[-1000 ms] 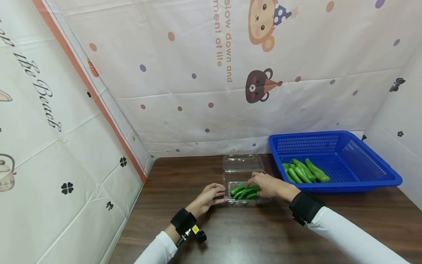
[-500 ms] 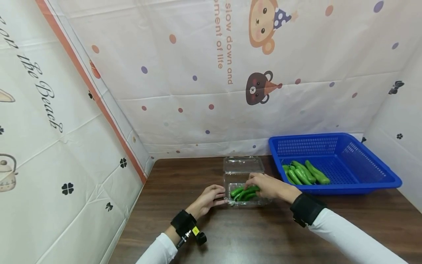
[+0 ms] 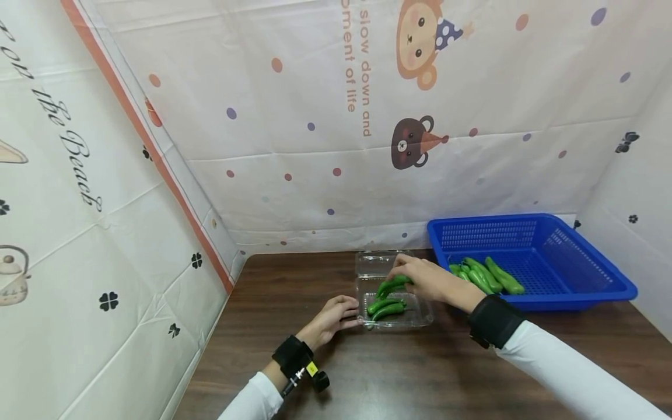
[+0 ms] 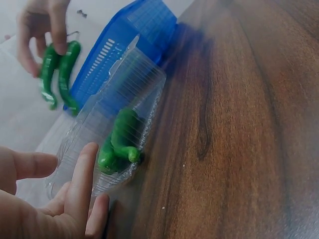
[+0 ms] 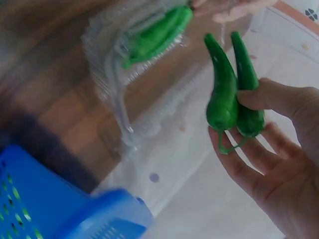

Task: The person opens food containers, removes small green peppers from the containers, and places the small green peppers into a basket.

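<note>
Dark wood grain runs under my forearms at the near edge of the bench [image 3: 399, 373]. My left hand [image 3: 332, 318] rests flat beside the clear plastic clamshell box [image 3: 417, 318], its fingers [image 4: 82, 181] straight and relaxed against the left wall, gripping nothing; I judge it is there to steady so light a tray. Two or three green chili peppers [image 3: 385, 307] lie lengthwise on the floor of the box, a snug fit for its length. Its hinged lid [image 3: 370, 262] lies folded open behind it, toward the far edge, so the tray is clear from above.

Just over the back of the tray, my right hand [image 3: 427, 279] has two green peppers [image 5: 230, 89] pinched side by side between thumb and fingers [image 5: 271, 99], stems toward my palm and tips pointing out. Gripped at the stem end like that, the pair hang parallel, in line with those already lying in the tray.

Farther right, toward the far right corner of the bench, a blue plastic basket [image 3: 577, 256] with slotted walls has a small heap of loose green peppers [image 3: 485, 275] in its near-left part, just beyond my right hand.
</note>
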`<move>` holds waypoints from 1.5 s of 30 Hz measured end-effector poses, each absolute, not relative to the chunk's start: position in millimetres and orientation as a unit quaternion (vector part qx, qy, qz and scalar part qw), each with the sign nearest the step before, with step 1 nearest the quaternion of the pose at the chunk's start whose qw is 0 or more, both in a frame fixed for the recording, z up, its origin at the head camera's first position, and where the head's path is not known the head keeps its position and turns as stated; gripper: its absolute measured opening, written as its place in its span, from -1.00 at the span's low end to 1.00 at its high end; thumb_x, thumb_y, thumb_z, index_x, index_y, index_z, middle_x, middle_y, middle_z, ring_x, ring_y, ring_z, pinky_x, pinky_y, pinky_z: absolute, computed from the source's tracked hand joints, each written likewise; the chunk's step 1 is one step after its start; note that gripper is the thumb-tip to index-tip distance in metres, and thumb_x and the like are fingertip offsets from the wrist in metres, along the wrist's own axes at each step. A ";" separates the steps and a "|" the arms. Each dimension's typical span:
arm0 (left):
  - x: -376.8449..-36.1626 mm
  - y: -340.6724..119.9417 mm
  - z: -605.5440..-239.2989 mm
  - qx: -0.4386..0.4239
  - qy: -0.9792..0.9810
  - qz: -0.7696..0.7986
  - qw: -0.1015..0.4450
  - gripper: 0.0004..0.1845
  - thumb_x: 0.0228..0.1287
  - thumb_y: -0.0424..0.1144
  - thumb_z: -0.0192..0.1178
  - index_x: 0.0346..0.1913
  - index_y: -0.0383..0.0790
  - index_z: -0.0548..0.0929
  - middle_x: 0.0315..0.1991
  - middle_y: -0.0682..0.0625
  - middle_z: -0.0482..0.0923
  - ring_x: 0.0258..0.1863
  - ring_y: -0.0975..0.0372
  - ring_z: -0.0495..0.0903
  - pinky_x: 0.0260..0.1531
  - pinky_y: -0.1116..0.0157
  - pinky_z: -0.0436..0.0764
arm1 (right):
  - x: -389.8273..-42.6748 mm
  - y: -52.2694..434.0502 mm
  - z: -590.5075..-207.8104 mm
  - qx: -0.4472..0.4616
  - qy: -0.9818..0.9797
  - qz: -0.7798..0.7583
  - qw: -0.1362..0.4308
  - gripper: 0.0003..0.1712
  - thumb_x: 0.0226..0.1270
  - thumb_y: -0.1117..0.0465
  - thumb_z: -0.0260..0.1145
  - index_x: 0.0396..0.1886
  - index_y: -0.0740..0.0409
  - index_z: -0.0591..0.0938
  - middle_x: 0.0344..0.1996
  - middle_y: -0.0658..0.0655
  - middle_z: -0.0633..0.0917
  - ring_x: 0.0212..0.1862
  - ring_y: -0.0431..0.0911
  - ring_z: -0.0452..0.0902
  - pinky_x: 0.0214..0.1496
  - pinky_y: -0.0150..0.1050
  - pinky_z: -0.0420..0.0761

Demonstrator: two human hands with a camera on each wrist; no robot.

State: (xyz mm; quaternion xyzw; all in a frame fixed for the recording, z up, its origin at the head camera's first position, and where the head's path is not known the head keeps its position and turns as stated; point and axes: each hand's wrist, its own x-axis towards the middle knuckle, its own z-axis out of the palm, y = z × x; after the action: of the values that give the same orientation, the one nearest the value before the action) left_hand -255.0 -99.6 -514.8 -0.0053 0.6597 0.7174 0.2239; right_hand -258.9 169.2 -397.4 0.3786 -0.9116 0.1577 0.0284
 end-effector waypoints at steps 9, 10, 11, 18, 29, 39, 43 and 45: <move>-253.7 -101.5 -514.3 -0.001 0.657 0.721 0.221 -0.71 0.56 -0.26 0.09 0.15 -0.41 0.46 0.23 -0.31 0.44 0.27 -0.05 0.49 0.13 0.20 0.77 | -258.7 176.2 -364.8 0.369 -0.908 0.165 0.109 -0.55 0.24 0.56 0.36 0.04 0.07 0.75 -0.01 0.19 0.59 -0.46 -0.26 0.34 -0.48 -0.44 0.35; -253.6 -101.8 -514.3 0.000 0.657 0.720 0.222 -0.71 0.56 -0.26 0.09 0.15 -0.41 0.46 0.23 -0.31 0.43 0.27 -0.06 0.49 0.13 0.20 0.77 | -258.3 178.2 -361.7 0.367 -0.909 0.163 0.112 -0.55 0.24 0.56 0.37 0.04 0.08 0.75 -0.02 0.20 0.59 -0.46 -0.26 0.33 -0.48 -0.44 0.34; -253.6 -102.0 -514.4 0.001 0.657 0.720 0.223 -0.71 0.56 -0.26 0.08 0.14 -0.41 0.46 0.23 -0.31 0.43 0.27 -0.06 0.49 0.13 0.19 0.77 | -258.2 180.8 -359.0 0.366 -0.909 0.162 0.116 -0.55 0.24 0.56 0.36 0.06 0.09 0.74 -0.01 0.22 0.59 -0.48 -0.27 0.32 -0.49 -0.44 0.32; -254.0 -99.7 -513.5 0.004 0.657 0.718 0.228 -0.77 0.54 -0.26 0.11 0.07 -0.36 0.49 0.13 -0.23 0.48 0.16 0.04 0.54 0.11 0.21 0.78 | -255.6 207.5 -343.7 0.327 -0.915 0.146 0.186 -0.53 0.24 0.56 0.36 0.10 0.14 0.72 0.00 0.23 0.57 -0.43 -0.19 0.38 -0.48 -0.39 0.32; -256.7 -97.6 -514.3 0.004 0.658 0.717 0.230 -0.91 0.54 -0.30 0.08 -0.20 -0.19 0.53 -0.13 -0.05 0.49 -0.10 0.19 0.54 -0.02 0.30 0.81 | -259.9 254.8 -333.6 0.211 -0.900 0.210 0.320 -0.53 0.20 0.61 0.36 0.11 0.28 0.69 -0.01 0.38 0.54 -0.16 0.25 0.61 -0.30 0.10 0.69; -258.4 -99.1 -513.2 -0.007 0.659 0.717 0.227 -0.90 0.54 -0.31 0.07 -0.21 -0.18 0.54 -0.15 -0.04 0.49 -0.11 0.18 0.54 0.02 0.27 0.80 | -267.7 285.7 -354.1 0.132 -0.901 0.264 0.319 -0.58 0.30 0.54 0.28 0.16 0.35 0.64 -0.01 0.45 0.50 -0.25 0.21 0.43 -0.43 -0.11 0.39; -257.5 -98.4 -513.5 -0.004 0.660 0.717 0.227 -0.91 0.55 -0.31 0.07 -0.21 -0.19 0.53 -0.14 -0.05 0.49 -0.10 0.17 0.54 0.03 0.25 0.80 | -269.1 297.8 -376.8 0.117 -0.910 0.266 0.296 -0.58 0.33 0.52 0.25 0.18 0.36 0.63 -0.01 0.45 0.49 -0.36 0.09 0.34 -0.51 -0.27 0.15; -256.6 -97.6 -513.6 -0.001 0.659 0.717 0.227 -0.91 0.55 -0.30 0.08 -0.19 -0.19 0.53 -0.13 -0.06 0.49 -0.09 0.17 0.54 0.04 0.24 0.80 | -268.5 303.9 -386.1 0.108 -0.913 0.269 0.287 -0.58 0.33 0.51 0.24 0.18 0.37 0.62 -0.01 0.47 0.48 -0.34 0.11 0.35 -0.49 -0.26 0.16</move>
State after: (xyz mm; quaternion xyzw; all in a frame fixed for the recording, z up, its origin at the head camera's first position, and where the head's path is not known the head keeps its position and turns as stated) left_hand -256.6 -97.6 -513.6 -0.0006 0.6594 0.7167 0.2272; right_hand -268.5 303.9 -386.1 0.1079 -0.9129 0.2693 0.2872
